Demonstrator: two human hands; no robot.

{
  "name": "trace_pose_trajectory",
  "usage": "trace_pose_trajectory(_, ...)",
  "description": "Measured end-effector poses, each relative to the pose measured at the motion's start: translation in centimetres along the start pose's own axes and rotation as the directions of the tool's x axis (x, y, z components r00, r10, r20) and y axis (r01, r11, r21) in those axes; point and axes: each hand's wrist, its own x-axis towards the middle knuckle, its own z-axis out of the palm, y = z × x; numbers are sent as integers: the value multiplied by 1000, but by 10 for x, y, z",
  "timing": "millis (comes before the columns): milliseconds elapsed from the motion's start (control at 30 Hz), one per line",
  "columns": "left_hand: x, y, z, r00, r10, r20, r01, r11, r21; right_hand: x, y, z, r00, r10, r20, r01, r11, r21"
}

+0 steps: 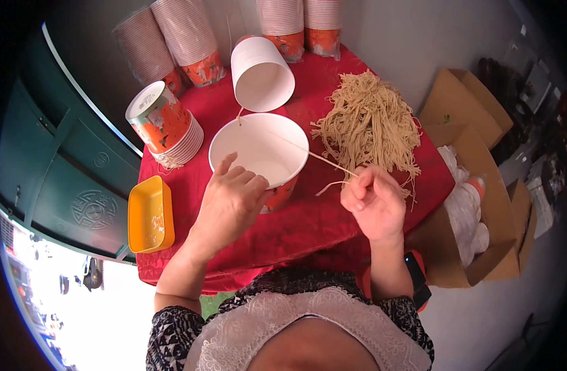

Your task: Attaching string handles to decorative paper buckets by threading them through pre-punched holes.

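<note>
A white-lined paper bucket [259, 148] with an orange patterned outside stands in front of me, its mouth facing up. My left hand [234, 195] is closed over its near left rim, with one finger raised above the opening. My right hand [376, 198], right of the bucket, pinches a thin beige string [333, 163]. That string stretches from the bucket's inside across the right rim to my fingers, and a short loose end hangs beside them. Another short bit of string [240, 115] stands up at the far left rim. My left fingertips are partly hidden.
A heap of beige strings [373, 123] lies on the red tablecloth [234, 260]. Behind the bucket another one [262, 74] lies on its side. Upside-down stacked buckets [166, 127] and a yellow tray [150, 213] are leftward. Wrapped stacks [187, 40] stand behind; a cardboard box [487, 204] is right.
</note>
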Motion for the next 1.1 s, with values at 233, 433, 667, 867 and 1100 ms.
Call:
trace_pose_trajectory(233,-15,6,2,988,-75,133,78,997,-24,3,23,13,989,125,84,-146,933,330)
trace_pose_trajectory(433,-16,32,-5,998,-65,-13,63,991,-120,3,30,19,991,93,100,-128,889,439)
trace_pose_trajectory(667,-11,59,31,975,-130,-181,102,982,-158,1,38,33,982,112,152,-175,839,515)
trace_pose_trajectory(867,-12,56,44,957,-110,-268,66,983,-170,-2,35,28,986,95,137,-151,857,493)
trace_pose_trajectory(1100,-18,54,27,972,-101,-212,69,986,-153,-13,29,11,963,-2,-269,-76,957,-279)
